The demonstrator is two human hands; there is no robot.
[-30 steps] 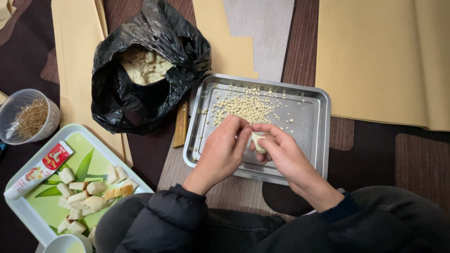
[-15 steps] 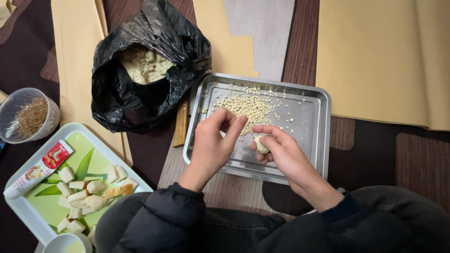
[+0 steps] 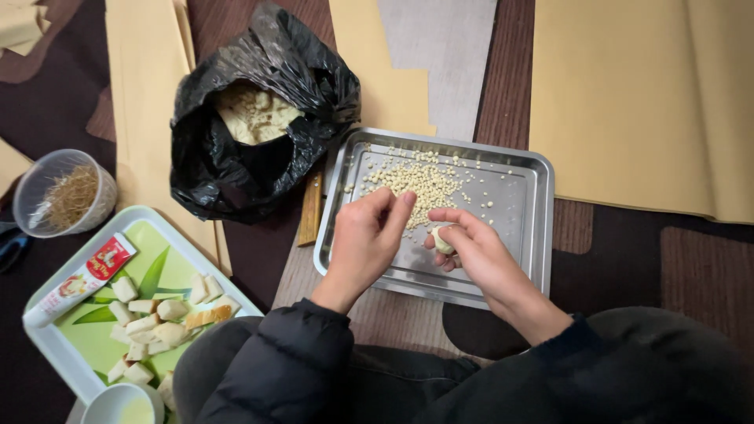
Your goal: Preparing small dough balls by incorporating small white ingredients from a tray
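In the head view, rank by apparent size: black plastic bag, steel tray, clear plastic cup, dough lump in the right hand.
1-2. Rectangular steel tray and crumpled black plastic bag: too alike to rank.
3. Clear plastic cup of straw-like fibres.
4. Small pale dough lump in right hand.

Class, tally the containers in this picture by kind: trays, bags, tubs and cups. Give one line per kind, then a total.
Trays: 2, metal tray and green tray
Bags: 1, black bag
Tubs: 1, clear tub
Cups: 1, white cup
Total: 5

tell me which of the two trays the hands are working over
The steel tray, the silver one scattered with small pale pellets. The green tray with cut chunks sits off to the side, away from both hands.
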